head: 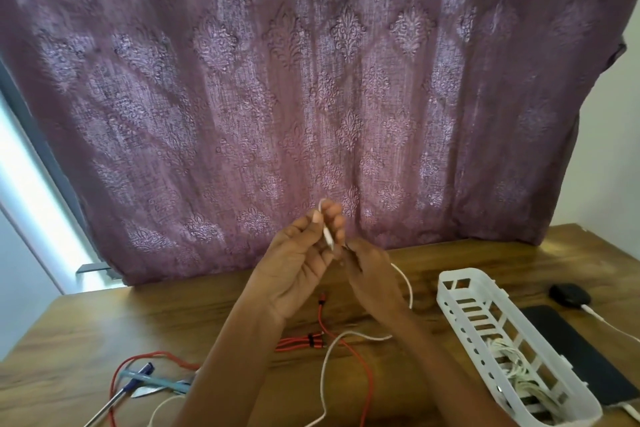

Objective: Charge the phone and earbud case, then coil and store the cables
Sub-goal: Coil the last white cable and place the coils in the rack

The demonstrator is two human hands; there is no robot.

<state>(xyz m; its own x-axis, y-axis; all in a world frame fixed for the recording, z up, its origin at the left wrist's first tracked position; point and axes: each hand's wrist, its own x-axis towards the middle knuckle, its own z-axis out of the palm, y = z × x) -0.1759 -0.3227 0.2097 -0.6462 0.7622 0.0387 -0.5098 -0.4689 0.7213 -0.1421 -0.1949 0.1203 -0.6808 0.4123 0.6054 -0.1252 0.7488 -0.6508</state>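
White slotted basket [460, 291], right of frame on the wooden bench [86, 329]: long and narrow, holding a bundle of coiled white cables [512, 367] in its near half; far half shows only the slotted floor. Dark phone [571, 350], flat on the bench just right of the basket. Black earbud case [569, 294], beyond the phone at the right edge, with a white lead [602, 321] joined to its near side and running off lower right. White cable [323, 374], thin and loose: one end raised in the hands at centre frame, the rest dropping to the bench and curving towards the lower edge, crossing a red cable [360, 366]. The red cable is a multi-headed lead lying at lower centre, with a further red loop at lower left. Left hand [298, 260], raised at centre, palm to the camera, fingers curled, pinching the white cable's connector end. Right hand [369, 274], just beside it and touching, back to the camera, fingers curled round the same cable, which emerges from its far side. Pens [138, 380], lower left. Purple patterned curtain [311, 80] behind.
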